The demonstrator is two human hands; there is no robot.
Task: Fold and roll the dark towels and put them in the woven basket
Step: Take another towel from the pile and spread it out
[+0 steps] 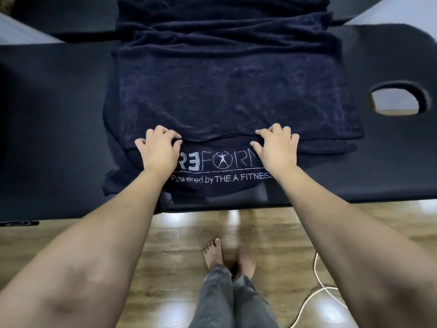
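Pinching the dark towel [236,95] along its near fold — my left hand [158,147] and right hand [276,147] both curl onto the edge. It lies on the black padded table [59,114].

A black padded table [59,110] spans the view; an oval face hole [399,100] pierces its right end. Below the table lies glossy wooden floor [170,252]; a white cable [316,297] curls there, right.
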